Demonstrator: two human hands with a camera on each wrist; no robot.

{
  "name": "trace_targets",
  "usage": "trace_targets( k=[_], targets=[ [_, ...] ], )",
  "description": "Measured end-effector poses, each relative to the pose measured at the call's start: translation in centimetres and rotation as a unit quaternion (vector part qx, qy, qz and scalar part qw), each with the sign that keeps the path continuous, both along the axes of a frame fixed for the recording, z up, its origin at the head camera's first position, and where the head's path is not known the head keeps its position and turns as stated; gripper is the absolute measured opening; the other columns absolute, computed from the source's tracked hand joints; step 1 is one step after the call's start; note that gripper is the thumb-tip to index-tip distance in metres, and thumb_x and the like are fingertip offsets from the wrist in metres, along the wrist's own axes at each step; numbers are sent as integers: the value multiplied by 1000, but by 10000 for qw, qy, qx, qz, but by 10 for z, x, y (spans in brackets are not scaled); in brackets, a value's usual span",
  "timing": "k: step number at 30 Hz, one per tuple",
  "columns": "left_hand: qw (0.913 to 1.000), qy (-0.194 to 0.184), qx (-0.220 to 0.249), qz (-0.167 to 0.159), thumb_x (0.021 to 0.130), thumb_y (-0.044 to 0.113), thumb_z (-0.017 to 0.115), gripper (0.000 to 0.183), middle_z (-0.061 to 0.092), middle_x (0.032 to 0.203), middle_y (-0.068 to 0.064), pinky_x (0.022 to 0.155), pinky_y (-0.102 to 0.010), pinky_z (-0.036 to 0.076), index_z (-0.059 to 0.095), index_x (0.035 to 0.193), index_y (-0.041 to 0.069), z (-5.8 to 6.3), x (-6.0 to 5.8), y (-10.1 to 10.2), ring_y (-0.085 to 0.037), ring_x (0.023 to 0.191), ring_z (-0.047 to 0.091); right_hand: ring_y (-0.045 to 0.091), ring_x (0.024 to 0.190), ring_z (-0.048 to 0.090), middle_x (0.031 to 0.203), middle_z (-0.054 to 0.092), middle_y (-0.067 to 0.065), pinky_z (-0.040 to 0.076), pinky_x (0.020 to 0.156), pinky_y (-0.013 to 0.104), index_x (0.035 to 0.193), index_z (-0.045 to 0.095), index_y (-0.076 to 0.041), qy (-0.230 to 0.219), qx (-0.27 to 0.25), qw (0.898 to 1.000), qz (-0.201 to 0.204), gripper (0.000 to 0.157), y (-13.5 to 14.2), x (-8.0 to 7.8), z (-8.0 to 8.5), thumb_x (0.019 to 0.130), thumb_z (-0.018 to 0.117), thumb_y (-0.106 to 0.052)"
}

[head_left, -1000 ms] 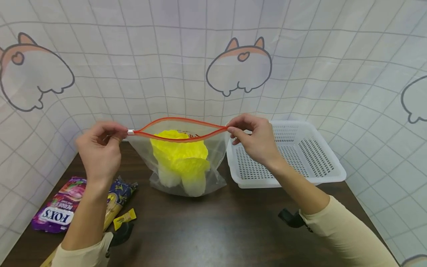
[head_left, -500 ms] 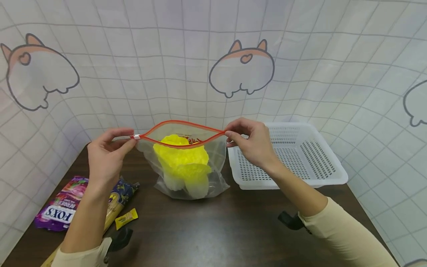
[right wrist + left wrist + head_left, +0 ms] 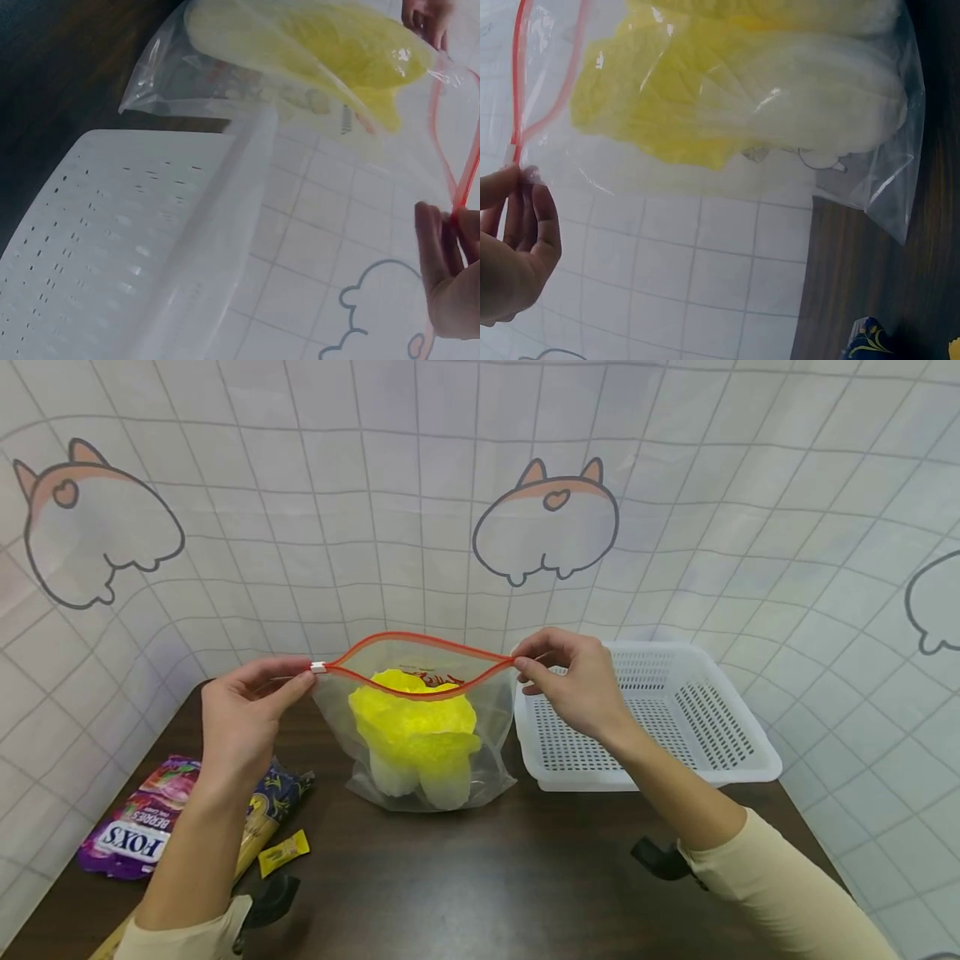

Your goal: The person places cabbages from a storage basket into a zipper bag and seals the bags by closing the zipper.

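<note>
A clear slider zip bag point(image 3: 341, 727) with a red zip stands upright on the dark table, its mouth gaping. Inside are two yellow-and-white napa cabbages point(image 3: 442, 756), leafy ends up. My left hand point(image 3: 243, 718) pinches the bag's left top corner between thumb and forefinger, right by the white slider point(image 3: 318, 667). At the opposite corner, my right hand point(image 3: 573, 681) pinches the end of the red zip. In the left wrist view the left hand point(image 3: 517, 240) grips the corner beside the slider; the right wrist view shows the right hand point(image 3: 454, 270) at the zip's other end.
A white perforated basket point(image 3: 750, 760) stands behind the right forearm. At the left lie a purple Fox's packet point(image 3: 127, 839), a blue-and-gold packet point(image 3: 270, 802) partly behind the left forearm, and a small yellow sachet point(image 3: 284, 853). A printed cloth wall point(image 3: 420, 485) closes the back.
My left hand has moved right with the slider corner, closer to the right hand, and the bag's mouth bows wider. The right hand keeps its pinch almost in place.
</note>
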State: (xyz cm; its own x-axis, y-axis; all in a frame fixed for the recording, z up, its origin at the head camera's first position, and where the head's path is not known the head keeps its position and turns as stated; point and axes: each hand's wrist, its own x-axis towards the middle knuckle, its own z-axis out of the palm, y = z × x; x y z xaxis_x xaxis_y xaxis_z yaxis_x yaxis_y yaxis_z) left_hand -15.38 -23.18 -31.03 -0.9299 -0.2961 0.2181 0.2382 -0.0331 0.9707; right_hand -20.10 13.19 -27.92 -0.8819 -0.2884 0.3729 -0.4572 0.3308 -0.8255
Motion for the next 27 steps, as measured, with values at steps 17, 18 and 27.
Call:
trace_targets(
  k=[17, 18, 27],
  targets=[
    [9989, 469, 45, 41, 85, 5, 85, 27, 79, 96, -3, 79, -20, 60, 78, 109, -6, 11, 8, 17, -16, 86, 74, 16, 97, 69, 105, 74, 3, 61, 88, 37, 106, 74, -8, 1195, 971, 9878, 237, 11, -38, 22, 48, 95, 73, -9],
    [9988, 478, 39, 36, 85, 5, 85, 28, 79, 96, -3, 79, -20, 60, 78, 109, -6, 11, 8, 18, -16, 86, 74, 16, 98, 69, 104, 74, 2, 61, 88, 37, 106, 75, -7, 1238, 993, 9868, 319, 11, -43, 22, 51, 95, 73, -9],
    [9988, 468, -155, 37, 85, 6, 86, 28, 79, 95, -2, 81, -20, 60, 78, 110, -5, 16, 8, 26, -17, 87, 73, 14, 105, 66, 110, 77, -3, 55, 94, 32, 110, 77, -13, 1240, 2346, 9584, 1054, 15, -91, 25, 77, 96, 72, -14]
  ],
)
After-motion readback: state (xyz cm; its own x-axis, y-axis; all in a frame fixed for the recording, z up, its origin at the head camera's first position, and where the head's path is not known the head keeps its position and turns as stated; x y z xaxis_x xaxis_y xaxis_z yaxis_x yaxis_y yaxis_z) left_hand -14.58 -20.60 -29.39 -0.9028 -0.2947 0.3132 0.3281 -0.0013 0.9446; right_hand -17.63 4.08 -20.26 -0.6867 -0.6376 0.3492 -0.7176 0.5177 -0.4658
